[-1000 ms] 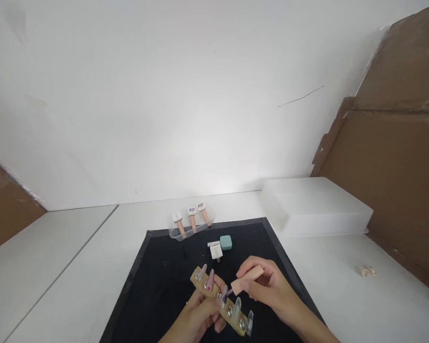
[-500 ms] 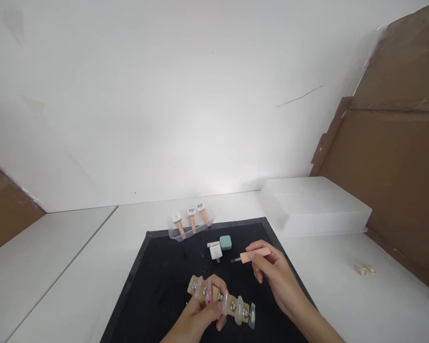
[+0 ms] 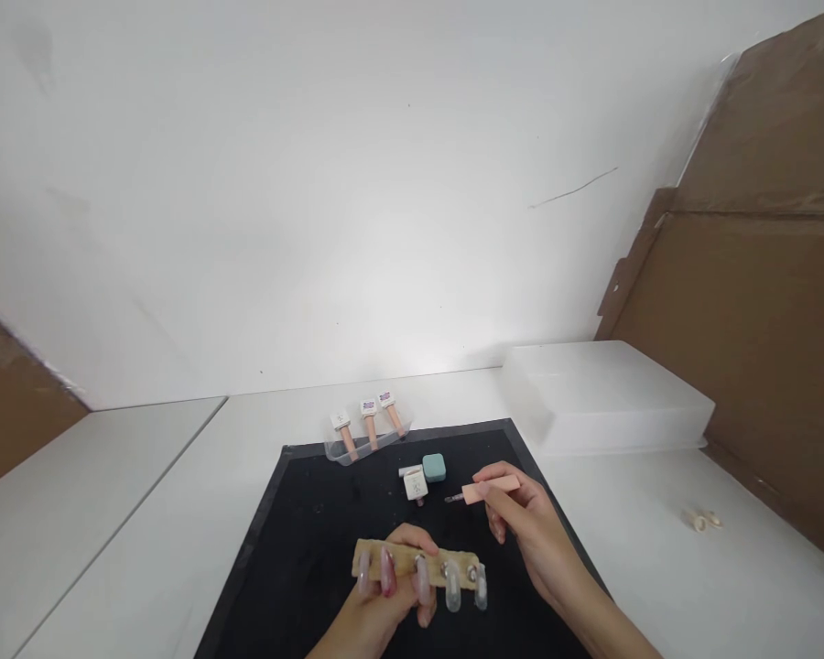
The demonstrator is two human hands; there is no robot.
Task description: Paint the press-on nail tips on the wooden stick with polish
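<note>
Clasping a flat tan bar that carries five glossy nail-shaped tips, the left hand curls its fingers around it above the near part of the black rectangular mat. Farther off, to the right, the right hand pinches a peach stick-shaped brush handle between thumb and fingers, its brush end pointing left, apart from the tips. Left of the brush sits a white square-faced bottle, just beside a teal rounded-square block.
</note>
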